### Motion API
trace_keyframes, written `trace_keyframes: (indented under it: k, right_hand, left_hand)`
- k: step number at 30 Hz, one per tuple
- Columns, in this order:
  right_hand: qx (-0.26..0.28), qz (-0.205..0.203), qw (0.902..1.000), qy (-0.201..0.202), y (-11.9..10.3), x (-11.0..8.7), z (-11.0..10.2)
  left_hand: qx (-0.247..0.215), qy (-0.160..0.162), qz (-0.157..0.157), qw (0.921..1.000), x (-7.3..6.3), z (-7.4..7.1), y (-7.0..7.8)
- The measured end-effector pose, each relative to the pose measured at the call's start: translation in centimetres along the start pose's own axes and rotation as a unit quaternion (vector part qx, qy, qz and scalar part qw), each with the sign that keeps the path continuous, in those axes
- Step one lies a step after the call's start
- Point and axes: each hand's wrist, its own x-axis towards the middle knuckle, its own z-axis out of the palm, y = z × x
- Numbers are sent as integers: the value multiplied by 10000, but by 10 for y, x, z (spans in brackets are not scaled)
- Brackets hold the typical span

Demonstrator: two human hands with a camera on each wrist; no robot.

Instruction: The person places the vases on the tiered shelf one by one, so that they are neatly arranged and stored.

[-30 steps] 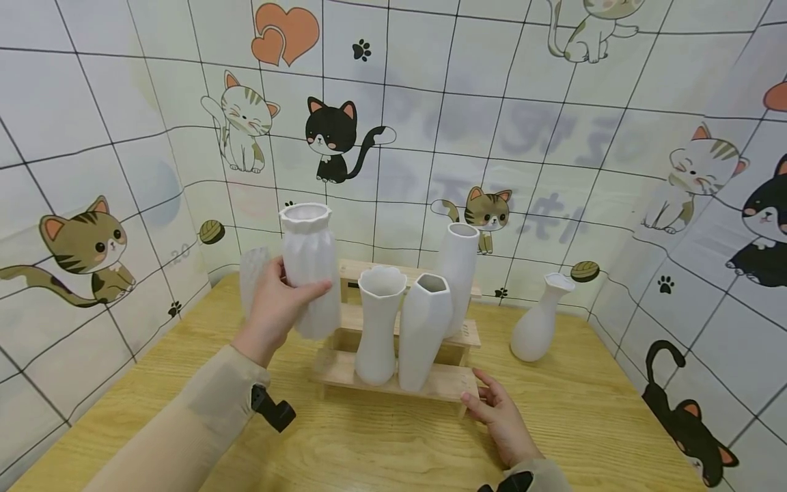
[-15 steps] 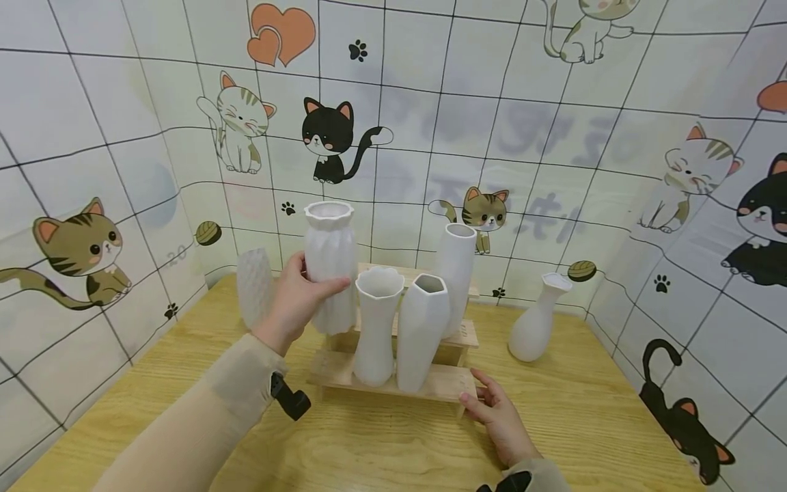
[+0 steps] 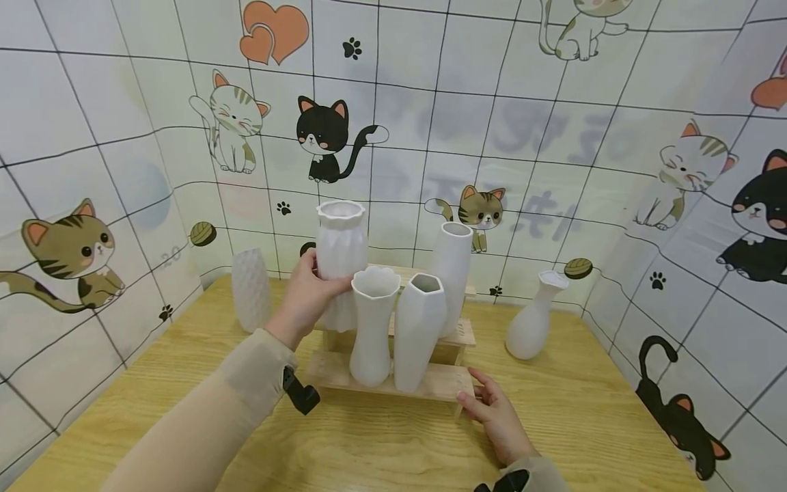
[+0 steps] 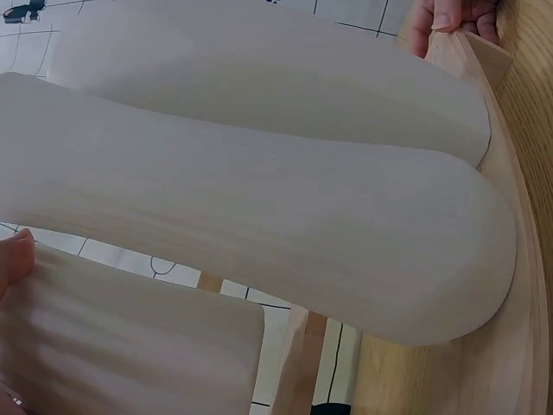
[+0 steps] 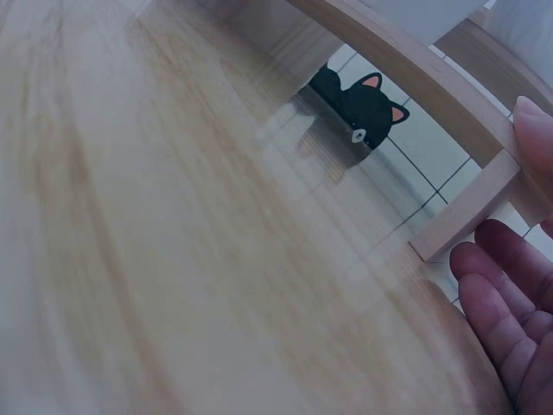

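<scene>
A white fluted vase [image 3: 341, 254] with a ruffled rim stands upright in my left hand [image 3: 307, 295], thumb across its front. Its base [image 4: 199, 333] in the left wrist view shows a narrow gap from the middle board of a tiered wooden stand [image 3: 447, 384]. On the front step are a flared vase [image 3: 374, 335] with a scalloped rim and a faceted vase [image 3: 419, 335]. A tall cylindrical vase [image 3: 453, 266] is on the tier behind. My right hand [image 3: 499, 418] holds the front step's right end, thumb [image 5: 534, 134] on the board and fingers below.
At the back left of the wooden table [image 3: 369, 444] stands a textured white vase [image 3: 251, 290]. A narrow-necked, round-bellied vase [image 3: 531, 324] leans on the right. Behind the table is a wall covering [image 3: 406, 116] printed with cats.
My left hand has carried the fluted vase rightward, from beside the stand to the left part of its middle tier. The right hand keeps its hold on the stand.
</scene>
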Motion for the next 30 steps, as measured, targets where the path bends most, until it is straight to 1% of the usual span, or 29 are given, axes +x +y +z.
trace_keyframes:
  k: [5, 10, 14, 20, 30]
  right_hand:
    - [-24, -4, 10000, -2, 0, 0, 0]
    - [-5, -6, 10000, 33, 0, 0, 0]
    - [13, -32, 10000, 44, 0, 0, 1]
    - [28, -45, 10000, 35, -1, -1, 2]
    - [49, -47, 10000, 28, -3, -2, 2]
  left_hand:
    - [70, -22, -7, 10000, 3, 5, -4]
    - [4, -141, -70, 9999, 5, 7, -6]
    - [-26, -137, -71, 9999, 7, 9, -9]
    - [-58, -187, -56, 9998, 7, 12, -8]
    - [78, -307, -37, 9995, 9, 15, -7]
